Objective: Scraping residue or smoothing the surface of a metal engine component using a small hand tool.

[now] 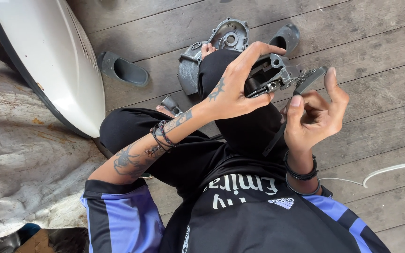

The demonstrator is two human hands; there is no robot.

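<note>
The person sits on the weathered grey wooden plank floor (380, 42) with knees drawn up, working over the lap.

Left hand (237, 89): clamped on a small grey cast-metal engine part with open ports and dark recesses (273, 72). The index finger hooks over its far edge and the thumb presses the near side, apparently so that its open face is turned toward the other hand. The part is held in the air above the raised knee, clear of the floor.

Right hand (317, 115): fingers curled and partly spread, with a thin dark flat strip with a squared end (310, 80) pinched between thumb and fingers. Its upper end lies right against the engine part, where a small toothed or chain-like detail shows; I cannot tell whether they touch. The grip looks light, suited to guiding the strip rather than forcing it.

On the floor beyond the knees lies a large grey cast-aluminium engine cover with round openings (221, 44), face up and partly hidden by the leg; toes rest against it. Two grey rubber slippers lie apart, one to the left (123, 69) and one beyond the hands (284, 37). A white curved body panel with a dark edge (48, 56) leans at the left over a worn pale tarpaulin (19, 159). A thin white cable (390, 168) runs across the boards at the right.
</note>
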